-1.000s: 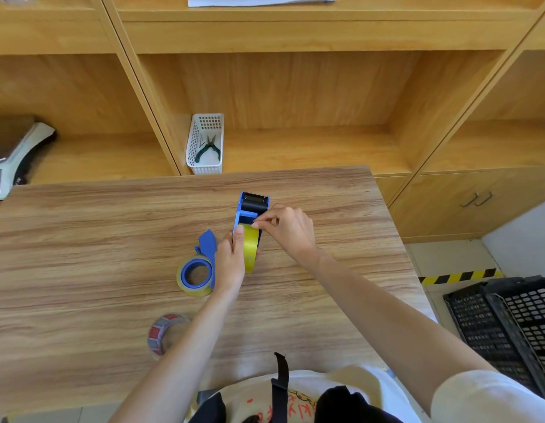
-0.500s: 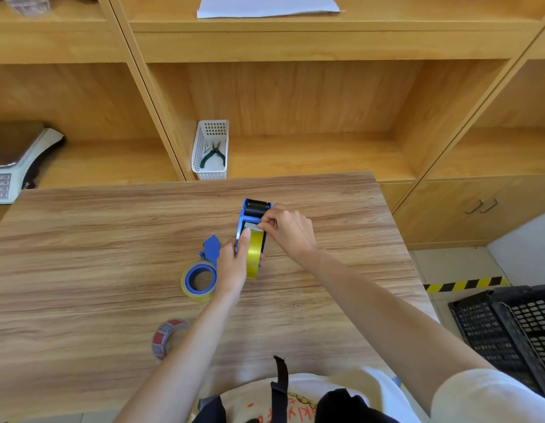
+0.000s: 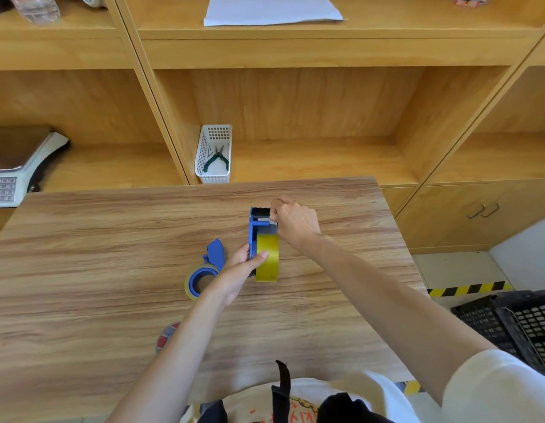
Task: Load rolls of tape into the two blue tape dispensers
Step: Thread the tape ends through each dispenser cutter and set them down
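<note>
Change: the right hand (image 3: 295, 222) has moved from the roll's top to the far end of the upright blue dispenser (image 3: 259, 227), beside the toothed cutter.
Right fingers: pinched, apparently on the tape's free end.
Left hand (image 3: 239, 270): fingers gripping the dispenser and its yellow roll (image 3: 267, 257).
Meaning: threading looks nearly finished.
Second dispenser (image 3: 205, 271): flat on the worktop (image 3: 82, 254) to the left, roll fitted.

You'll find bare table (image 3: 82, 254) left of the flat dispenser (image 3: 204, 274); a red roll (image 3: 166, 334) lies nearer you.
</note>
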{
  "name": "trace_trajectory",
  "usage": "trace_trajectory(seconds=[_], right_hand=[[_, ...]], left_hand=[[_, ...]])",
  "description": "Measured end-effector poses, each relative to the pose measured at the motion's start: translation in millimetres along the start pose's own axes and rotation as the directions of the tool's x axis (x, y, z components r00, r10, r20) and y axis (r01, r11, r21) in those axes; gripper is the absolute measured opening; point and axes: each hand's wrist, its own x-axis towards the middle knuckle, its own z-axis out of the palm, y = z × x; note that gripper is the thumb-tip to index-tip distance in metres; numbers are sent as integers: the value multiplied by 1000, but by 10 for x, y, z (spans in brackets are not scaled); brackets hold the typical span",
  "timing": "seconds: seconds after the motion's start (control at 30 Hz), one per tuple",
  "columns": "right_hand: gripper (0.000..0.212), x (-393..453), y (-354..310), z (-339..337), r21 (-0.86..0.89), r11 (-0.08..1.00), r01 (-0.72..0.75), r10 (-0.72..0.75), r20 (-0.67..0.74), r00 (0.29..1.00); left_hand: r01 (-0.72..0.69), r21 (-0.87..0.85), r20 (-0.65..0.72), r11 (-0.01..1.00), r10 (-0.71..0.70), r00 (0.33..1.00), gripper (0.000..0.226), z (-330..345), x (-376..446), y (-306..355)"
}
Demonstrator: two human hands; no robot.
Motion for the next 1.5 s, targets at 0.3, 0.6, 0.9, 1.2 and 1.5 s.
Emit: trace_trajectory(seconds=[0.3, 0.6, 0.9, 1.2, 1.5], right_hand=[[22, 127, 48, -94, 53, 999, -12, 10, 32, 999], [14, 98, 166, 24, 48, 998, 48, -48, -1, 999], [24, 50, 150, -96, -12, 1000, 14, -14, 43, 999], [20, 157, 57, -242, 35, 999, 19, -22, 86, 996], [26, 250, 121, -226, -34, 999, -38, 42, 143, 989]], left_hand=[[27, -15, -100, 1000, -28, 995, 100, 27, 3, -71], [18, 88, -108, 996, -9, 994, 103, 8, 27, -113], [-35, 73, 138, 997, 25, 990, 111, -31, -9, -91], [45, 81, -198, 996, -28, 980, 106, -103, 145, -166], [21, 114, 70, 993, -29, 997, 85, -105, -17, -7]])
